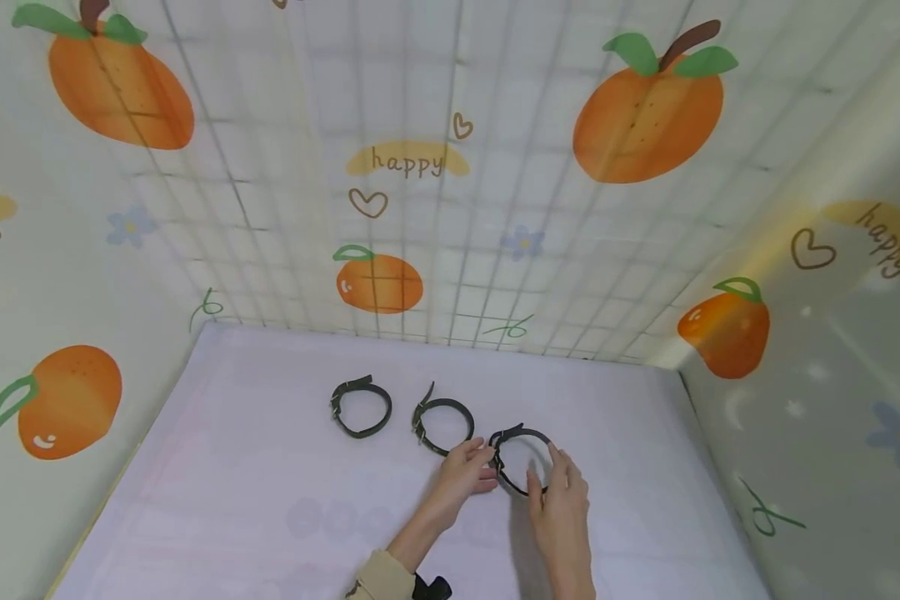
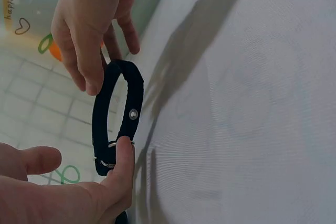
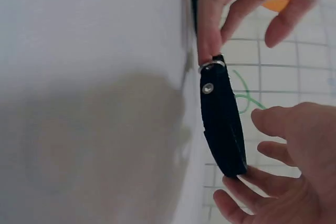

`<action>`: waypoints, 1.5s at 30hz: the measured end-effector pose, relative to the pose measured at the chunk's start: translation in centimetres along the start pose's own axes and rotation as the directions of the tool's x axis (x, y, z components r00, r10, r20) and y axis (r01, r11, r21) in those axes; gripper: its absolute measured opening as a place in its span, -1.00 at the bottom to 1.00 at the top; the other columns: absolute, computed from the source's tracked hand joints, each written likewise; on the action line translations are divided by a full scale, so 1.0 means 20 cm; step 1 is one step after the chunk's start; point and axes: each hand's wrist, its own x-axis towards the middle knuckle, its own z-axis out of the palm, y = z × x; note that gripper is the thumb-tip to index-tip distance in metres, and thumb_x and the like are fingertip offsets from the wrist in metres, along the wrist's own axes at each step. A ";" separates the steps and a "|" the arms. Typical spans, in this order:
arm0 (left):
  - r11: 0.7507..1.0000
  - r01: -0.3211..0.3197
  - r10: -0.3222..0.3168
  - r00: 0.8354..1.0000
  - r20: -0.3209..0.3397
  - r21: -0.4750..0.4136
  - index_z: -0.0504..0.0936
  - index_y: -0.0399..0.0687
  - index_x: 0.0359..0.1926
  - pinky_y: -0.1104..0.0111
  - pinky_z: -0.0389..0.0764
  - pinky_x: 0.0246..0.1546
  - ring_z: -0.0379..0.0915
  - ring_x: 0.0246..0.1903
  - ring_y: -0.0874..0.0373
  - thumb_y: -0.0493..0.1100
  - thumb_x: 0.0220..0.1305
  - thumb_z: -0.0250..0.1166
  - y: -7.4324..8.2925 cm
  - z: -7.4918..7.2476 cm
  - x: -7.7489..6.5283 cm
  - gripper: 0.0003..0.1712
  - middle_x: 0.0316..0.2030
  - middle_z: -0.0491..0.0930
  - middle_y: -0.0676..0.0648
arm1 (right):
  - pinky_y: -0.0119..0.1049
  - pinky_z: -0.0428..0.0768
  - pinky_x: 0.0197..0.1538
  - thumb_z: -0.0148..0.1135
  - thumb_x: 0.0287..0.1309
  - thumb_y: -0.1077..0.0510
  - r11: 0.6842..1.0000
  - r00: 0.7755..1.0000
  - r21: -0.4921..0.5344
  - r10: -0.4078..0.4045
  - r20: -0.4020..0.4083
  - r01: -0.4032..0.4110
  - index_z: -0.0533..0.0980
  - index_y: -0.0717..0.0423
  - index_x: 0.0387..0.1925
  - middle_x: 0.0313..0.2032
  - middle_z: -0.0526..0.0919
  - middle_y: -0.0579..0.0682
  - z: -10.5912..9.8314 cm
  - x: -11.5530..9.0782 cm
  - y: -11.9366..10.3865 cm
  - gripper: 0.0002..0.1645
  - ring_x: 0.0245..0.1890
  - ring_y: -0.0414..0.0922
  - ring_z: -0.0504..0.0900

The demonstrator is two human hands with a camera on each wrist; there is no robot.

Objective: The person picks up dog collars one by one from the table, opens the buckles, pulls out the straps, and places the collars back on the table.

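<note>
Three dark buckled strap collars, each closed into a ring, are on the white table: a left collar (image 1: 362, 434), a middle collar (image 1: 442, 402) and a right collar (image 1: 531, 431). My left hand (image 1: 457, 483) touches the right collar at its buckle (image 2: 109, 164) with extended fingers, the thumb held apart. On the opposite side, fingertips of my right hand (image 1: 561, 508) touch the same band, and its thumb is off the strap. In the right wrist view this collar (image 3: 223, 119) stands on its edge, with a metal rivet (image 3: 208, 88) visible. My left fingers partly cover the buckle.
The white tabletop (image 1: 255, 467) meets patterned curtain walls (image 1: 292, 250) at the back and both sides, with a grid showing through the back one. A black object (image 1: 431, 588) is at the left sleeve (image 1: 386, 575).
</note>
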 end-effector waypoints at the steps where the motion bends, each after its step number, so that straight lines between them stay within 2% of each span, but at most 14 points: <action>1: 1.000 0.004 -0.003 1.000 0.005 -0.024 0.26 -0.55 0.53 0.01 0.82 0.09 0.74 0.08 -0.31 -0.12 0.60 0.19 0.00 0.00 0.00 -0.27 0.37 0.50 -0.54 | 0.53 0.53 0.14 0.34 0.47 0.19 1.000 1.000 0.011 -0.018 -0.026 0.018 0.40 0.33 0.46 0.33 0.51 0.55 -0.01 0.00 -0.01 -0.35 0.24 0.57 0.51; 4: 0.996 0.019 -0.018 1.000 0.022 -0.090 0.27 -0.57 0.52 0.04 0.82 0.10 0.77 -0.01 -0.17 -0.14 0.59 0.18 0.01 -0.02 -0.02 -0.28 0.37 0.50 -0.50 | 0.45 0.54 0.17 0.36 0.43 0.26 0.998 0.994 0.047 -0.046 -0.100 0.051 0.41 0.32 0.44 0.29 0.54 0.51 -0.02 0.01 -0.04 -0.36 0.23 0.51 0.53; 7: 0.990 0.010 -0.005 0.999 0.041 -0.141 0.31 -0.57 0.50 0.05 0.81 0.13 0.76 -0.05 -0.06 -0.16 0.59 0.17 0.03 -0.03 -0.05 -0.32 0.35 0.51 -0.46 | 0.35 0.55 0.23 0.35 0.44 0.27 0.994 0.986 0.097 -0.026 -0.163 0.043 0.42 0.32 0.43 0.28 0.57 0.44 -0.03 0.02 -0.06 -0.38 0.25 0.43 0.55; 13: 0.986 -0.044 0.041 0.999 -0.018 -0.162 0.46 -0.43 0.38 0.14 0.85 0.01 0.80 -0.15 0.00 -0.17 0.56 0.26 0.08 -0.06 -0.17 -0.46 0.13 0.61 -0.32 | -0.15 0.56 0.14 0.35 0.42 0.30 0.989 0.966 0.139 -0.018 -0.259 0.056 0.48 0.32 0.39 0.29 0.66 0.25 -0.05 -0.02 -0.10 -0.43 0.16 0.21 0.69; 18: 0.986 -0.145 0.141 0.989 -0.048 -0.087 0.51 -0.32 0.21 0.15 0.86 -0.06 0.80 -0.22 0.04 -0.18 0.53 0.36 0.11 -0.10 -0.25 -0.60 0.07 0.61 -0.26 | -0.35 0.55 0.11 0.39 0.38 0.32 0.981 0.956 0.148 -0.078 -0.282 0.124 0.50 0.26 0.39 0.27 0.70 0.18 -0.08 -0.06 -0.16 -0.41 0.13 0.12 0.72; 22: 0.959 -0.265 0.274 0.957 -0.094 0.096 0.62 -0.23 0.12 0.31 0.86 -0.14 0.83 -0.24 0.03 -0.12 0.47 0.45 0.14 -0.13 -0.29 -0.65 0.03 0.75 -0.29 | -0.59 0.56 0.17 0.42 0.33 0.35 0.970 0.947 0.168 -0.121 -0.297 0.177 0.52 0.23 0.39 0.24 0.71 0.16 -0.11 -0.09 -0.21 -0.38 0.13 0.06 0.72; 27: 0.850 -0.367 0.444 0.886 -0.138 0.377 0.79 0.08 0.06 0.50 0.78 -0.21 0.83 -0.31 0.24 0.00 0.42 0.48 0.18 -0.18 -0.35 -0.74 -0.08 0.86 -0.09 | -0.76 0.50 0.21 0.45 0.29 0.37 0.962 0.948 0.175 -0.155 -0.278 0.208 0.51 0.23 0.39 0.21 0.70 0.17 -0.12 -0.13 -0.26 -0.35 0.11 0.04 0.70; 32: 0.724 -0.472 0.593 0.798 -0.104 0.502 0.80 0.21 0.00 0.47 0.79 -0.22 0.77 -0.32 0.36 -0.06 0.38 0.52 0.21 -0.24 -0.40 -0.79 -0.10 0.86 0.09 | -0.71 0.46 0.25 0.44 0.31 0.34 0.954 0.959 0.197 -0.180 -0.218 0.224 0.47 0.17 0.44 0.22 0.67 0.15 -0.13 -0.13 -0.31 -0.30 0.20 -0.04 0.64; 35: 0.617 -0.532 0.682 0.729 -0.056 0.580 0.80 0.18 0.00 0.41 0.81 -0.21 0.76 -0.29 0.36 -0.09 0.36 0.52 0.22 -0.27 -0.41 -0.78 -0.12 0.86 0.13 | -0.73 0.37 0.35 0.51 0.24 0.33 0.941 0.952 0.204 -0.229 -0.201 0.270 0.46 0.14 0.47 0.25 0.64 0.17 -0.13 -0.11 -0.33 -0.22 0.24 0.01 0.62; 38: 0.506 -0.557 0.738 0.675 0.004 0.659 0.79 0.16 0.02 0.38 0.80 -0.16 0.74 -0.26 0.37 -0.06 0.35 0.51 0.23 -0.29 -0.41 -0.75 -0.12 0.85 0.16 | -0.69 0.32 0.44 0.59 0.19 0.24 0.933 0.949 0.191 -0.279 -0.145 0.304 0.44 0.04 0.51 0.31 0.59 0.15 -0.14 -0.09 -0.37 -0.12 0.30 0.05 0.59; 39: 0.471 -0.556 0.748 0.663 0.025 0.685 0.79 0.14 0.03 0.37 0.80 -0.15 0.73 -0.24 0.36 -0.05 0.34 0.51 0.23 -0.30 -0.41 -0.74 -0.12 0.85 0.17 | -0.58 0.41 0.45 0.61 0.18 0.21 0.931 0.946 0.178 -0.299 -0.122 0.318 0.45 0.01 0.51 0.32 0.58 0.13 -0.14 -0.08 -0.38 -0.11 0.30 0.06 0.59; 41: 0.416 -0.539 0.752 0.656 0.056 0.732 0.80 0.17 0.04 0.37 0.78 -0.12 0.73 -0.19 0.35 -0.01 0.33 0.49 0.24 -0.31 -0.42 -0.72 -0.11 0.84 0.20 | -0.31 0.57 0.39 0.64 0.17 0.14 0.927 0.941 0.160 -0.332 -0.067 0.339 0.48 -0.07 0.48 0.32 0.58 0.06 -0.14 -0.06 -0.40 -0.14 0.29 0.05 0.60; 44: 0.359 -0.517 0.750 0.656 0.089 0.777 0.79 0.21 0.05 0.39 0.76 -0.06 0.73 -0.10 0.32 0.01 0.33 0.47 0.25 -0.32 -0.42 -0.71 -0.08 0.83 0.24 | 0.02 0.66 0.13 0.62 0.17 0.14 0.905 0.916 0.149 -0.401 -0.016 0.399 0.59 -0.09 0.33 0.22 0.66 -0.04 -0.15 -0.03 -0.43 -0.31 0.18 -0.02 0.66; 45: 0.348 -0.513 0.750 0.655 0.096 0.785 0.79 0.22 0.06 0.39 0.76 -0.06 0.74 -0.08 0.31 0.01 0.33 0.46 0.25 -0.33 -0.43 -0.71 -0.07 0.83 0.24 | 0.01 0.68 0.07 0.62 0.17 0.17 0.893 0.904 0.153 -0.426 -0.010 0.423 0.62 -0.08 0.28 0.17 0.68 -0.06 -0.14 -0.02 -0.44 -0.36 0.11 -0.05 0.68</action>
